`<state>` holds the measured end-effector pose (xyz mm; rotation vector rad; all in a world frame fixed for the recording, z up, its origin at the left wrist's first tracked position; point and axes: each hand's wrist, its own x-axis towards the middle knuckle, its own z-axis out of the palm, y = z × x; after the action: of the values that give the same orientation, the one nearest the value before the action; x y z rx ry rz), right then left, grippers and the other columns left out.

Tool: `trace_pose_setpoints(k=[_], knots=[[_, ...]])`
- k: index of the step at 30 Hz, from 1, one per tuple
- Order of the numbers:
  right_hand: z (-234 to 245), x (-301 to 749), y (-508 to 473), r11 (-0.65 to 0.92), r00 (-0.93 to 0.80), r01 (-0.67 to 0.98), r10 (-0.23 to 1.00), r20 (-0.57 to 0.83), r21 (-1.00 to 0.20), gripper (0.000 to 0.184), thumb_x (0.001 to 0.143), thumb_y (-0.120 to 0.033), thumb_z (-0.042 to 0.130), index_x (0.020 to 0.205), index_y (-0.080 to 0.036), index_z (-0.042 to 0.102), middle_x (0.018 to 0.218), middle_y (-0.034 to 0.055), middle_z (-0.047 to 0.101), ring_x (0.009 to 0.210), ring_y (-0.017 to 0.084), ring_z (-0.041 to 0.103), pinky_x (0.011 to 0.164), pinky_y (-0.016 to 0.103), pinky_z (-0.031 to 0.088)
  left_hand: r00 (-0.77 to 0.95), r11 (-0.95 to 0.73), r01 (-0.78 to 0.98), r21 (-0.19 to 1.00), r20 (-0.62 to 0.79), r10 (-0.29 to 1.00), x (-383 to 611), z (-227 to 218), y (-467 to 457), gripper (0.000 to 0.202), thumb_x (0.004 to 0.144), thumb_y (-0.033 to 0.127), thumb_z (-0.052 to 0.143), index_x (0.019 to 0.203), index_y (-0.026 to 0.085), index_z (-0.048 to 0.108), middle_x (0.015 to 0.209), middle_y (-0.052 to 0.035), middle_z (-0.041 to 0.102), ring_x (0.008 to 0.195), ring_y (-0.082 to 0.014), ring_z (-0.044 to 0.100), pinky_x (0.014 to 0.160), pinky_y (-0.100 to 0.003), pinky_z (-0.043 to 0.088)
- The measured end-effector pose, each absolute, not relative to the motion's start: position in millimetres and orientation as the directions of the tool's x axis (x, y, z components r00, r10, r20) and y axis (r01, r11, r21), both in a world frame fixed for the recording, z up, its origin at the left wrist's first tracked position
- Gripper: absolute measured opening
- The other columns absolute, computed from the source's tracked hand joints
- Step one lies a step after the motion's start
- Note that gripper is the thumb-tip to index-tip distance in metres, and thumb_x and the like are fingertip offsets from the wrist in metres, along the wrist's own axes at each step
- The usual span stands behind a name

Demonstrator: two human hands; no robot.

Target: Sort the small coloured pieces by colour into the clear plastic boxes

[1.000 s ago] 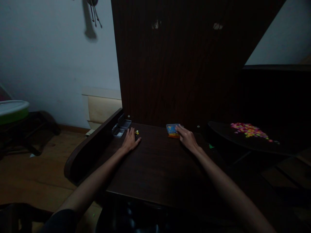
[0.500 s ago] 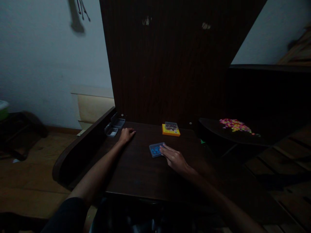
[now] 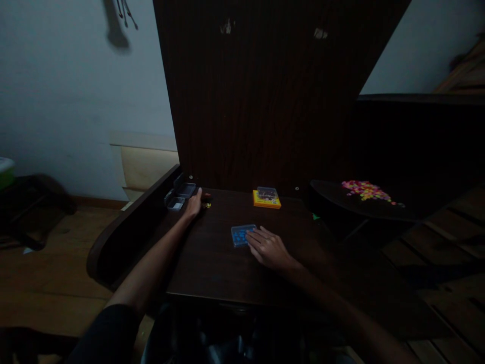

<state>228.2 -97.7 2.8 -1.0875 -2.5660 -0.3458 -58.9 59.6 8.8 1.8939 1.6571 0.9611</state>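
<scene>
My left hand (image 3: pixel 194 205) is at the far left of the dark table, thumb raised and apart from the fingers. Right beside its fingers lie a few tiny yellow pieces (image 3: pixel 206 206) on the wood. My right hand (image 3: pixel 270 247) rests with its fingers stretched over the right part of a shallow clear plastic box (image 3: pixel 234 237), which holds small blue pieces (image 3: pixel 240 234). To the left of my left hand stand two small clear boxes with raised lids, the nearer one (image 3: pixel 176 204) with something white inside and the farther one (image 3: pixel 187 190).
A yellow box (image 3: pixel 267 205) at the back carries a clear case (image 3: pixel 267 193). On a dark side shelf (image 3: pixel 333 197) to the right lies a heap of pink, orange and yellow pieces (image 3: pixel 366 191). A raised side board (image 3: pixel 132 222) borders the table's left.
My left hand has turned thumb-up and shifted slightly left, and yellow pieces now show beside it. My right hand stays on the blue-filled box, its fingers slightly farther over it.
</scene>
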Motion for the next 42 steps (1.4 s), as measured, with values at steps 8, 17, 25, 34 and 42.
trace_pose_setpoints(k=[8,17,25,34,42], knots=[[27,229,-82,0.698,-0.667,0.715,0.698,0.260,-0.041,0.058,0.081,-0.027,0.059,0.137,-0.018,0.045,0.147,0.0121,0.037,0.137,0.027,0.031,0.111,0.048,0.030,0.241,-0.330,0.612,0.718,0.228,0.943,-45,7,55,0.040,0.075,0.029,0.059,0.113,0.016,0.066,0.118,-0.0065,0.066,0.114,-0.0213,0.060,0.101,-0.032,0.044],[26,229,-77,0.685,-0.675,0.727,0.726,0.129,-0.051,0.057,0.085,-0.035,0.056,0.139,-0.025,0.042,0.144,0.0095,0.042,0.130,0.026,0.043,0.104,0.042,0.041,0.063,-0.286,0.606,0.742,0.314,0.947,-52,16,35,0.044,0.077,0.020,0.047,0.118,0.011,0.060,0.118,-0.0088,0.066,0.112,-0.0205,0.060,0.101,-0.034,0.044],[13,208,-96,0.725,-0.748,0.662,0.626,0.220,0.190,0.051,0.083,-0.031,0.057,0.129,-0.010,0.052,0.136,0.0226,0.048,0.125,0.034,0.047,0.089,0.041,0.052,0.532,-0.602,0.494,0.628,0.330,0.780,-32,16,-47,0.086,0.065,0.043,0.072,0.139,0.017,0.036,0.138,-0.0122,0.049,0.126,-0.0266,0.046,0.107,-0.040,0.036],[-9,197,-95,0.724,-0.790,0.611,0.536,0.296,0.319,0.050,0.085,-0.030,0.051,0.127,-0.002,0.052,0.129,0.0279,0.053,0.120,0.039,0.051,0.089,0.047,0.052,0.611,-0.565,0.504,0.653,0.192,0.768,-7,11,-69,0.081,0.067,0.046,0.072,0.137,0.023,0.039,0.137,-0.0093,0.049,0.126,-0.0272,0.045,0.108,-0.042,0.034],[-2,194,-90,0.680,-0.880,0.454,0.444,0.170,0.575,0.046,0.092,-0.026,0.035,0.123,0.006,0.049,0.114,0.0343,0.059,0.103,0.037,0.062,0.064,0.042,0.057,0.606,-0.559,0.447,0.698,0.223,0.764,-8,12,-68,0.080,0.064,0.032,0.075,0.134,0.019,0.039,0.130,-0.0109,0.054,0.118,-0.0244,0.054,0.102,-0.040,0.041]])
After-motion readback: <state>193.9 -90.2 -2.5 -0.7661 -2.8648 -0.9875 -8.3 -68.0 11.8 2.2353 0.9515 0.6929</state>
